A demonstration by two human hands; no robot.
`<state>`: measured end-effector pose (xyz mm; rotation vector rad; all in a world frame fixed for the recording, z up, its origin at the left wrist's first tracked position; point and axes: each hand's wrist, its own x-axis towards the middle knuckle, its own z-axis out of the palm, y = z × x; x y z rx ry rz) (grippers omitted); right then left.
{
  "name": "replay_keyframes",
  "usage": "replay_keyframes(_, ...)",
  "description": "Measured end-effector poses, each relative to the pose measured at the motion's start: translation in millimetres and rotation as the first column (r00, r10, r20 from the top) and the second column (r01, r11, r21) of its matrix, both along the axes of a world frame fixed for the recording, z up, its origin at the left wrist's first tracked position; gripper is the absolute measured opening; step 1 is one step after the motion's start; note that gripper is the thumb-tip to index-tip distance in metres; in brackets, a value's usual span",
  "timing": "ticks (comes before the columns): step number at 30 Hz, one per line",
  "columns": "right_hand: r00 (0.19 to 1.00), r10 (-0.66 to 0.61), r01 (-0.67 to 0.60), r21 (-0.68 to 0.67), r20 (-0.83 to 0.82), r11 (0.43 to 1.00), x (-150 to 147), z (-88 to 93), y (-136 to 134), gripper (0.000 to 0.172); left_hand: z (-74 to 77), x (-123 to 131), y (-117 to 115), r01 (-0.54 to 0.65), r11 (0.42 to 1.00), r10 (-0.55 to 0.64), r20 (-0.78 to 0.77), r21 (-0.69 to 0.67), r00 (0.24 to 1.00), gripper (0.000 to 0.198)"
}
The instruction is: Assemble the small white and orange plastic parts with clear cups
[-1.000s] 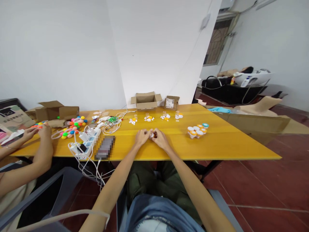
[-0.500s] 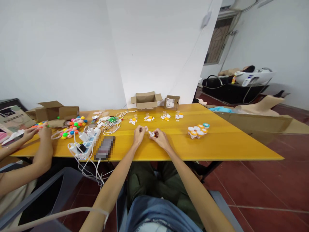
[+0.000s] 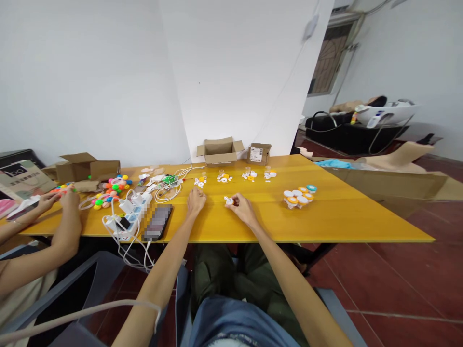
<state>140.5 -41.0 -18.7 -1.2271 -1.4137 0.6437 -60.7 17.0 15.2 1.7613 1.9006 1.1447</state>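
Between the thumb and fingers of my right hand is a small white plastic part, held just above the table. My left hand is to its left, fingers drawn together, just in front of a small pile of white and orange parts. Whatever its fingertips may hold is hidden. Further piles of small white and orange parts lie along the back, with small clear cups among them. On the right stands a cluster of clear containers with white, orange and teal lids.
Two open cardboard boxes stand against the wall. To my left are a phone, a power strip with tangled white cables, and colourful beads. A co-worker's hands work at the far left. The yellow table ends at the right.
My left hand has moved left and away from my right hand, toward the leftmost pile. The right hand stays nearly in place with the white part. The view has shifted slightly.
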Motion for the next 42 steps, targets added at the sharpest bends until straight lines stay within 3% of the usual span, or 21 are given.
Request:
replay_keyframes(7,1.000,-0.004,0.004,-0.010,0.005,1.000,-1,1.6,-1,0.019,-3.6,2,5,0.110,0.994,-0.110,0.017,-0.011,0.994,0.016)
replay_keyframes(16,0.999,-0.005,0.006,-0.024,0.039,1.000,0,-2.2,0,0.019,8.7,28,4,0.112,0.984,-0.143,-0.244,-0.135,0.959,0.016)
replay_keyframes(21,0.999,0.015,-0.012,-0.062,0.045,0.998,3,-3.7,11,0.020,3.5,24,7,0.163,0.983,-0.178,-0.200,-0.087,0.964,0.033)
replay_keyframes(27,0.998,0.066,-0.067,-0.092,-0.017,0.993,-1,-2.4,44,0.023,-11.8,25,8,0.223,0.974,-0.216,-0.123,0.047,0.969,0.049)
replay_keyframes(30,0.992,0.112,-0.118,-0.113,-0.056,0.987,-7,-1.7,56,0.023,-14.0,28,6,0.264,0.945,-0.246,-0.111,0.193,0.963,0.046)
replay_keyframes(35,0.979,0.168,-0.173,-0.034,-0.116,0.984,-11,-9.7,59,0.021,-9.4,30,-2,0.321,0.869,-0.302,-0.110,0.377,0.947,0.023)
replay_keyframes(39,0.972,0.190,-0.190,0.018,-0.139,0.982,-8,-13.7,54,0.018,-8.2,33,-10,0.542,0.799,-0.511,-0.183,0.261,0.840,0.010)
replay_keyframes(42,0.972,0.189,-0.186,0.029,-0.143,0.982,-8,-10.7,49,0.015,-7.5,35,-14,0.620,0.765,-0.585,-0.214,0.176,0.782,0.010)
